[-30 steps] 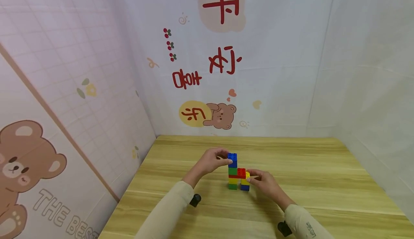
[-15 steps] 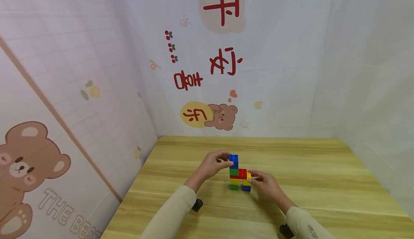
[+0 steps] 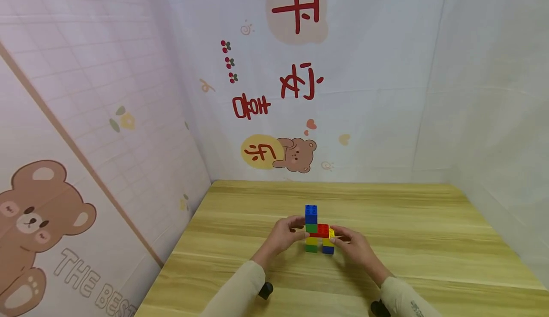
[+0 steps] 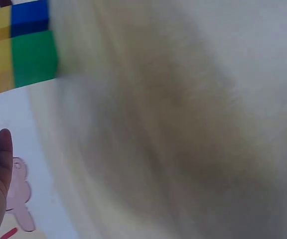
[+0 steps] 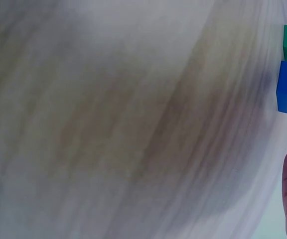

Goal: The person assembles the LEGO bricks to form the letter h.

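Observation:
A structure of toy building bricks stands upright on the wooden table. Its left column, from the top, has a blue brick [image 3: 311, 215], a green brick [image 3: 311, 228], part of a red brick [image 3: 322, 230], a yellow brick [image 3: 311, 241] and a bottom green brick [image 3: 311, 249]. Under the red brick's right side, a short leg has a yellow brick [image 3: 328, 240] over a blue brick [image 3: 328, 250]. My left hand [image 3: 283, 235] holds the column's left side at red-brick level, thumb in front, fingers partly hidden behind. My right hand [image 3: 353, 245] pinches the yellow brick at the right.
The wooden table [image 3: 411, 212] spreads around the structure. Behind it hangs a white printed cloth [image 3: 377, 131], with more cloth along the left and right sides. A black wrist device [image 3: 266, 290] sits under the left sleeve, and another black device [image 3: 379, 308] is by the right sleeve.
My left hand has let go of the top blue brick and slid down to the red-brick level. The right hand keeps its pinch on the yellow brick, and the structure stays standing.

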Demonstrator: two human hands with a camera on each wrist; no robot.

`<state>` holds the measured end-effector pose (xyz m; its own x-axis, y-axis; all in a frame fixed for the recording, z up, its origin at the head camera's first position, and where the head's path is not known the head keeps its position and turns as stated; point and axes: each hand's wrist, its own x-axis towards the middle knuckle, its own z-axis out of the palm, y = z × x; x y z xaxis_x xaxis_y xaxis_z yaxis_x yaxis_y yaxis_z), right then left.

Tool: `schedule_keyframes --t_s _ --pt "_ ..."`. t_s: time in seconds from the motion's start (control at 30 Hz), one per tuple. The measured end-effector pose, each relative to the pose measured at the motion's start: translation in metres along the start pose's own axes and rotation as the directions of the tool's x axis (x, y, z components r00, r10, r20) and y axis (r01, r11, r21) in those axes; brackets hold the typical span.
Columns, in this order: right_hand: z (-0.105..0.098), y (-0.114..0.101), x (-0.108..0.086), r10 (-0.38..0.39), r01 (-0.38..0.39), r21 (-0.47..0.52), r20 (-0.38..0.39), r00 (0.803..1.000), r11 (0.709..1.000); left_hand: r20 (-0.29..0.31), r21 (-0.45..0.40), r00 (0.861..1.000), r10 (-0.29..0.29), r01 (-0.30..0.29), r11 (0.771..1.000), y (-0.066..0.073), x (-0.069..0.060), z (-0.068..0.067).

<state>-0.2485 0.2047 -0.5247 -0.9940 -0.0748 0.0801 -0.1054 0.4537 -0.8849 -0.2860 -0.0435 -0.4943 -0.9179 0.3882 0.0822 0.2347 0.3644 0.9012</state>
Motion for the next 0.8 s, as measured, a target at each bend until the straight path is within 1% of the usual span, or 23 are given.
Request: schedule_keyframes --t_s 0.1,0.2,0.3,0.37,0.53,0.67,0.7,0.8 --pt "0.002 -0.001 -0.002 0.007 -0.007 0.004 -0.004 1.0 1.0 -0.022 -0.011 1.0 -0.018 0.017 1.0 -0.009 -0.004 0.006" --pt "0.003 -0.001 -0.004 -0.007 0.007 0.003 -0.016 1.0 1.0 -0.039 -0.036 0.999 -0.012 0.011 0.999 -0.014 -0.007 0.011" --pt "0.003 0.001 -0.004 -0.01 0.01 0.005 -0.026 1.0 1.0 -0.052 -0.073 0.999 -0.017 0.013 0.997 -0.015 -0.008 0.016" --pt "0.004 0.001 -0.004 0.005 -0.005 0.012 -0.031 1.0 1.0 -0.064 -0.101 0.998 -0.016 0.009 0.995 -0.015 -0.008 0.018" --pt "0.005 0.001 -0.003 0.038 -0.037 0.021 -0.048 0.998 0.999 -0.098 -0.118 0.995 -0.012 0.001 0.993 -0.014 -0.005 0.021" --pt "0.008 0.0 -0.003 0.06 -0.059 0.037 -0.052 0.997 0.998 -0.089 -0.1 0.996 -0.016 0.007 0.995 -0.014 -0.003 0.022" --pt "0.008 0.0 -0.002 0.068 -0.066 0.041 -0.049 0.997 0.997 -0.081 -0.089 0.997 -0.012 0.005 0.996 -0.014 -0.002 0.022" --pt "0.009 -0.001 -0.002 0.084 -0.083 0.032 -0.027 0.996 0.996 -0.041 -0.056 0.999 -0.03 0.028 0.998 -0.014 -0.001 0.021"
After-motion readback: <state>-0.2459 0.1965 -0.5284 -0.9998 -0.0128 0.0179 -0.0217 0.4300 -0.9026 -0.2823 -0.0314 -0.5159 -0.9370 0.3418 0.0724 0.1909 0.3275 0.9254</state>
